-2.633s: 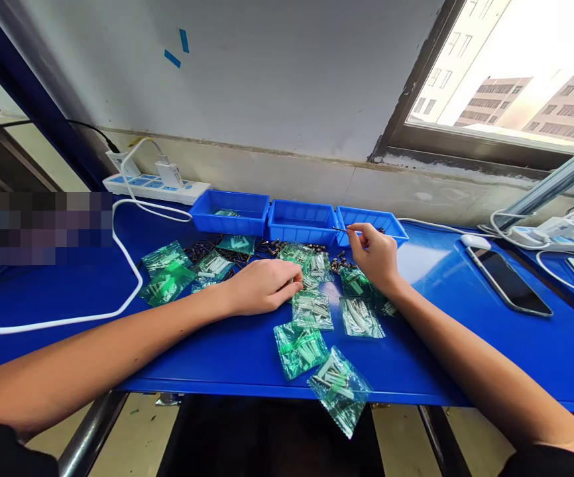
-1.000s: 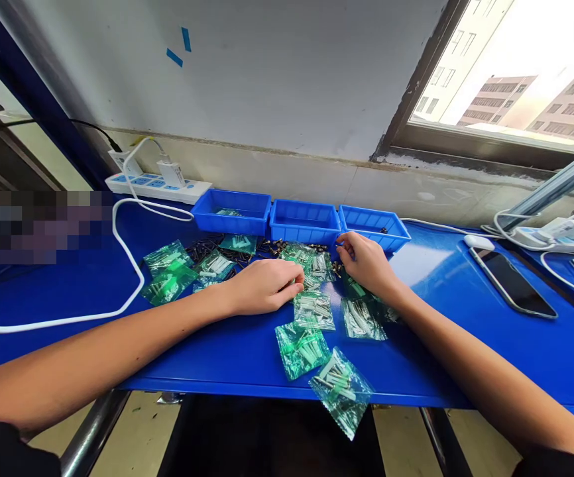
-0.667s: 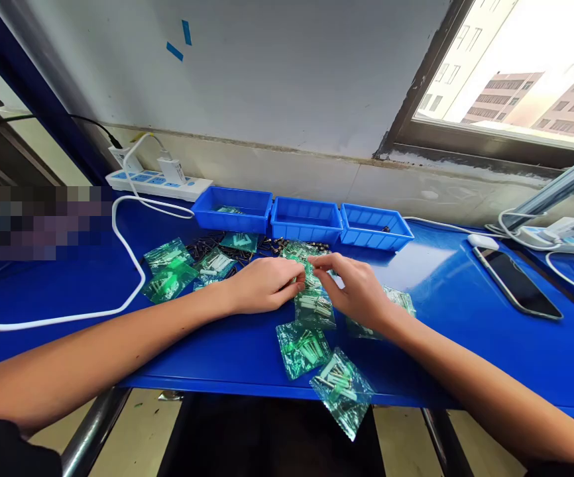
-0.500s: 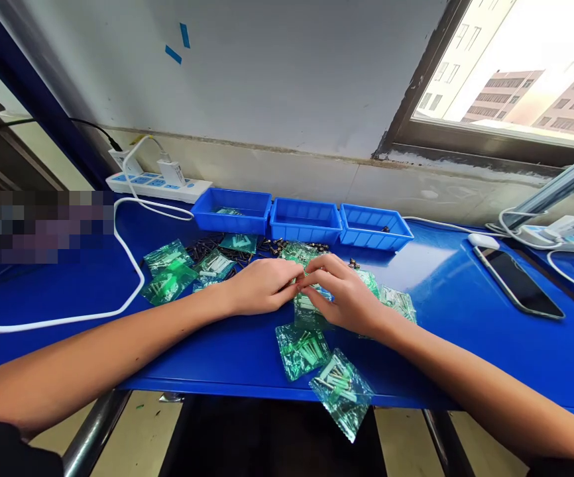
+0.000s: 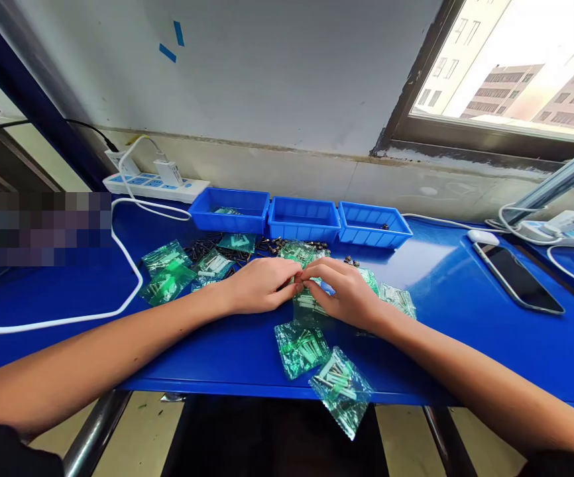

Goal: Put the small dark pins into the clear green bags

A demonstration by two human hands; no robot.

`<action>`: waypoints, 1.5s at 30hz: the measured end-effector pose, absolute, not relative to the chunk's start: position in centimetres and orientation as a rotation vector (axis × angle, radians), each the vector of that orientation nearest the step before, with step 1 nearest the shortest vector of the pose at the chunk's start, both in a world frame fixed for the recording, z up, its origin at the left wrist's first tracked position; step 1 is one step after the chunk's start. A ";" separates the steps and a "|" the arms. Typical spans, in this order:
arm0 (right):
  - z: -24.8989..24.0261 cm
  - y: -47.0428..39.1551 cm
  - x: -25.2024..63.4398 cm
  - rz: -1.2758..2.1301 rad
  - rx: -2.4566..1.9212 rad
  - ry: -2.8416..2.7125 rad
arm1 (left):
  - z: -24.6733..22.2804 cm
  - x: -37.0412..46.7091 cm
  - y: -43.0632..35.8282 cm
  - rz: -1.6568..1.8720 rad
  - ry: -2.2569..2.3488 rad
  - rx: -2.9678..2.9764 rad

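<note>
My left hand (image 5: 263, 285) and my right hand (image 5: 344, 291) meet fingertip to fingertip over the middle of the table. Both are closed in a pinch; whatever sits between the fingertips is too small or hidden to name. Right below them lies a green plastic packet (image 5: 308, 308), partly covered by my right hand. Closer to the front edge rest a packet of screws and pale plugs (image 5: 301, 348) and another packet (image 5: 341, 387) that hangs over the edge. Several more green packets (image 5: 168, 281) lie left of my left hand, with dark loose screws (image 5: 200, 250) behind.
Along the back stand three blue bins, the left bin (image 5: 230, 212), the middle bin (image 5: 303, 220) and the right bin (image 5: 374, 226). A phone (image 5: 518, 278) lies at the right beside a white case (image 5: 483, 237). A white cable (image 5: 130, 255) loops from a power strip (image 5: 187, 191) at the left.
The fingertips of both hands have shifted slightly against each other, and the right hand's fingers have drawn closer together. The packets and bins stay put; the view has moved a little.
</note>
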State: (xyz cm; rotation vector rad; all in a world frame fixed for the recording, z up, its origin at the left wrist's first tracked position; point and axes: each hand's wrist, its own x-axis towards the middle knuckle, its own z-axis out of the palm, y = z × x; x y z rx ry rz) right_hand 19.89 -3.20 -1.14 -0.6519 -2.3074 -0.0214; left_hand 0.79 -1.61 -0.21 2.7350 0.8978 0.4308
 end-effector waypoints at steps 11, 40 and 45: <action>-0.7 -3.3 19.9 -0.110 -0.585 -2.309 | -0.3 0.7 -1.5 0.446 0.857 2.750; -0.8 -2.7 20.3 -0.102 -0.718 -2.348 | 0.1 0.8 -1.6 0.343 0.895 2.788; -0.9 -2.7 20.3 -0.111 -0.744 -2.353 | 0.0 0.8 -1.5 0.348 0.897 2.792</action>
